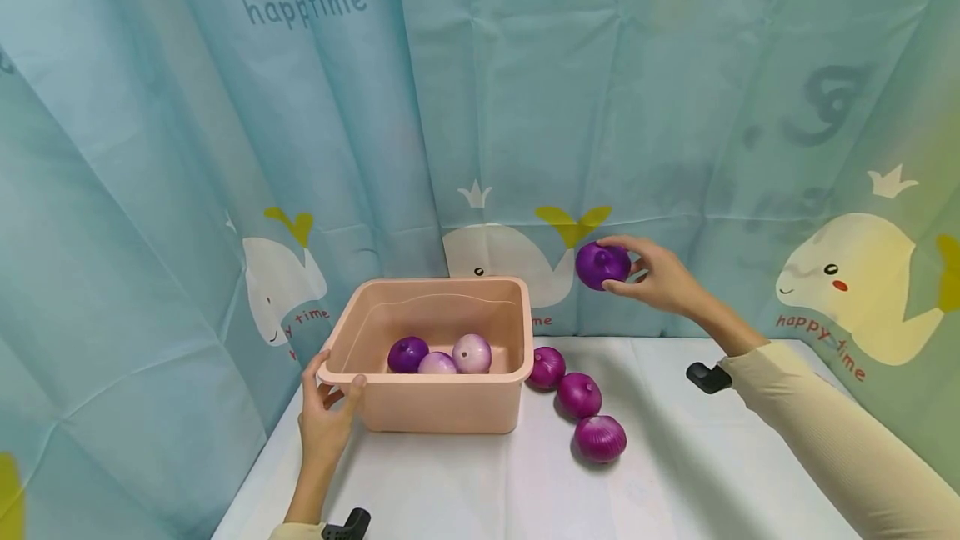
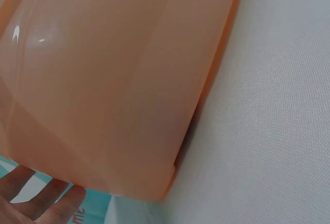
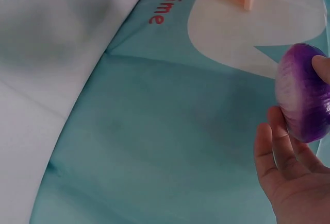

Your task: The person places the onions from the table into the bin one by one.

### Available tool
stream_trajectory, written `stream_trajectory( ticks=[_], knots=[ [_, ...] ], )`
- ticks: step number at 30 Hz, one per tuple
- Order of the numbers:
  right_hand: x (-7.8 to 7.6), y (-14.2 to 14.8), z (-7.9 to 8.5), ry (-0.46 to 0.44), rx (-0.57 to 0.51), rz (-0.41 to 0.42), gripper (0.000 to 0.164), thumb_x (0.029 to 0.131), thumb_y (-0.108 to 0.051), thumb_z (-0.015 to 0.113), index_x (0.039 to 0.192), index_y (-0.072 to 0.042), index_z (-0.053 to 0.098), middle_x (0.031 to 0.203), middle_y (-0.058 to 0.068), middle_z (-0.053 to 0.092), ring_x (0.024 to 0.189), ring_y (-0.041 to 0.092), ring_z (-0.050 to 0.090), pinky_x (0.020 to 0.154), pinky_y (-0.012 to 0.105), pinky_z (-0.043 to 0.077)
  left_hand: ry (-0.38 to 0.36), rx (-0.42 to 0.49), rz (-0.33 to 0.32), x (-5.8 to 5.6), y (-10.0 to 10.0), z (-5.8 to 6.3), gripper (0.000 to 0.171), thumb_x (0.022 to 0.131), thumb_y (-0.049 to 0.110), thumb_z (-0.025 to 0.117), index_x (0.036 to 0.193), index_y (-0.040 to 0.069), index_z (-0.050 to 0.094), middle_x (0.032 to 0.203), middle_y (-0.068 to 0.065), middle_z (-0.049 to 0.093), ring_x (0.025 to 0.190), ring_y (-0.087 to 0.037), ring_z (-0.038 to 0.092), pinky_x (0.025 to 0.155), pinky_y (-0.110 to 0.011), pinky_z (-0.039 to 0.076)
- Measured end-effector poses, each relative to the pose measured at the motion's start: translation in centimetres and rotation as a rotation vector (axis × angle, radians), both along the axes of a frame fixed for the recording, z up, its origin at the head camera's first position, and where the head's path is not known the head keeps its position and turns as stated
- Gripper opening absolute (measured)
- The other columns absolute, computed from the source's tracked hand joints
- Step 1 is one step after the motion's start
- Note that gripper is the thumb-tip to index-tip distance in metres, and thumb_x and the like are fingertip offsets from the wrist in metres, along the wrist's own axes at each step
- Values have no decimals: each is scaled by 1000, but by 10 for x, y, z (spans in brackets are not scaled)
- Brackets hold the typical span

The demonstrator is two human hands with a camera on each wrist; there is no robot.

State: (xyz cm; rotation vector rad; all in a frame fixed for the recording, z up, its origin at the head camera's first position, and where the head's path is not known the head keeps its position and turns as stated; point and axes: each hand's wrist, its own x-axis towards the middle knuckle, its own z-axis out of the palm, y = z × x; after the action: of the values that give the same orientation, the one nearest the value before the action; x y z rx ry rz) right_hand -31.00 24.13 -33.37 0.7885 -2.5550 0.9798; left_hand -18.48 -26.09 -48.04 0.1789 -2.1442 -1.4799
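My right hand (image 1: 654, 275) pinches a dark purple onion (image 1: 592, 265) between thumb and fingers, raised above the table to the right of the bin. In the right wrist view the same onion (image 3: 304, 92) shows a paler side, with the thumb on its upper part. My left hand (image 1: 327, 417) holds the near left corner of a pink plastic bin (image 1: 442, 405), thumb on the front rim and fingers at the left side. Inside the bin lie a dark purple onion (image 1: 408, 353) and two pale lilac onions (image 1: 472, 353). The left wrist view shows mostly the bin's outer wall (image 2: 113, 90).
Three magenta onions (image 1: 579, 396) stand in a slanting row on the white table (image 1: 675, 457), just right of the bin. A blue curtain (image 1: 525, 107) with whale prints hangs right behind the bin and the table's back edge.
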Motion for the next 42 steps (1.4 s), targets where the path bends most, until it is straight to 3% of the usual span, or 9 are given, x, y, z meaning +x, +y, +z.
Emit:
stream_trajectory(
  ticks=[8,13,20,32,36,42],
  knots=[
    [0,-1,-2,-26,2,6,62,85,-17,86,141,-14,60,134,17,58,89,27,68,75,26,59,-4,-1,-1,2,0,-1,73,99,29,70,159,26,29,160,-16,38,130,-41,54,78,-2,44],
    [-2,-3,-3,-18,9,18,62,85,-18,86,141,-14,60,131,17,59,88,26,69,76,32,61,0,-5,1,2,0,-1,73,98,29,70,159,25,30,160,-17,38,128,-44,55,77,-2,44],
    [-6,-18,3,-10,44,84,61,85,-20,85,141,-14,60,135,17,61,85,25,70,75,37,59,-2,-7,-1,3,-1,0,73,98,28,70,159,25,30,159,-18,39,124,-43,57,76,-5,46],
    [-17,-89,15,-130,83,239,63,85,-16,85,142,-16,60,131,10,65,87,24,68,78,36,59,9,14,14,5,-3,-3,73,97,23,71,158,28,32,159,-13,41,116,-33,57,73,-7,50],
    [-21,-117,15,-125,76,307,61,84,-12,85,140,-14,62,130,8,65,93,21,67,79,34,60,16,11,0,2,-2,-3,73,98,24,71,158,26,31,159,-15,39,120,-37,57,74,-6,49],
    [-24,-160,12,-120,96,433,57,83,-11,86,135,-8,63,130,9,66,108,23,64,85,35,59,22,-4,14,-1,0,-2,72,97,23,72,157,26,33,158,-12,43,114,-23,58,77,-6,49]
  ],
)
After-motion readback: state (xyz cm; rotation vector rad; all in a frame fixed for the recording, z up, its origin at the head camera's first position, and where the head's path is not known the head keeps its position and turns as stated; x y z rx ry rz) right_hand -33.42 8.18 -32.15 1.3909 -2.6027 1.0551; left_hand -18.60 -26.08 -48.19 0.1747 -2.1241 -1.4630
